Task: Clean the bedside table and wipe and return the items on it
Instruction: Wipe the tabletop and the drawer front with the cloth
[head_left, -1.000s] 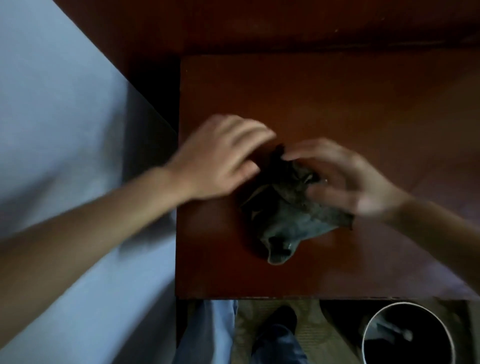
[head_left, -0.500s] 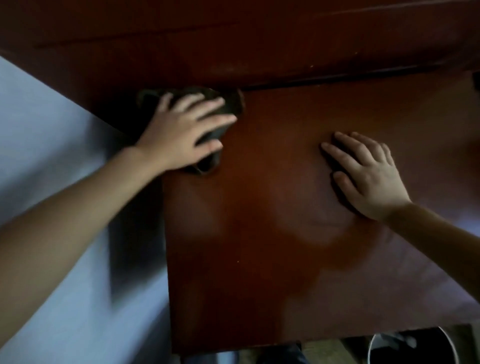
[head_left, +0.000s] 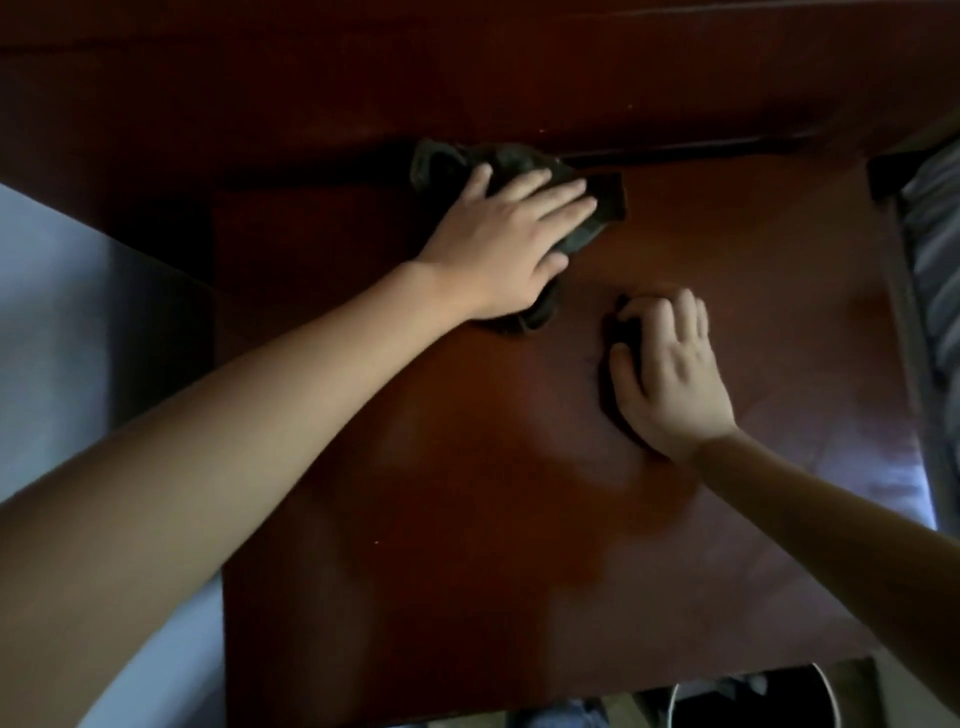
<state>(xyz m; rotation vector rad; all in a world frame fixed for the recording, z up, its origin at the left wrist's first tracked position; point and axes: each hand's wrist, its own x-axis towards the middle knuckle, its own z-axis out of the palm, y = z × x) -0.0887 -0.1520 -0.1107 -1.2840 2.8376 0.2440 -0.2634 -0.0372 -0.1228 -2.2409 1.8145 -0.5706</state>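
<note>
The dark red-brown bedside table (head_left: 467, 519) fills the middle of the view, its top bare apart from my hands and a cloth. A crumpled dark grey cloth (head_left: 447, 161) lies at the table's back edge, about midway along it. My left hand (head_left: 509, 244) presses down on the cloth with fingers spread, covering most of it. My right hand (head_left: 670, 379) rests on the tabletop to the right and nearer me, fingers slightly curled, holding nothing; only its shadow is beneath it.
A wooden panel (head_left: 467, 67) rises behind the table. A pale bed sheet (head_left: 78, 338) borders the left side. Striped fabric (head_left: 935, 260) sits at the right edge. Below the table's front edge stands a dark round bin (head_left: 675, 701), with my leg (head_left: 561, 717) beside it.
My left hand has slid the cloth from the table's back left corner rightward along the back edge. My right hand stays on the tabletop, its fingers now more curled.
</note>
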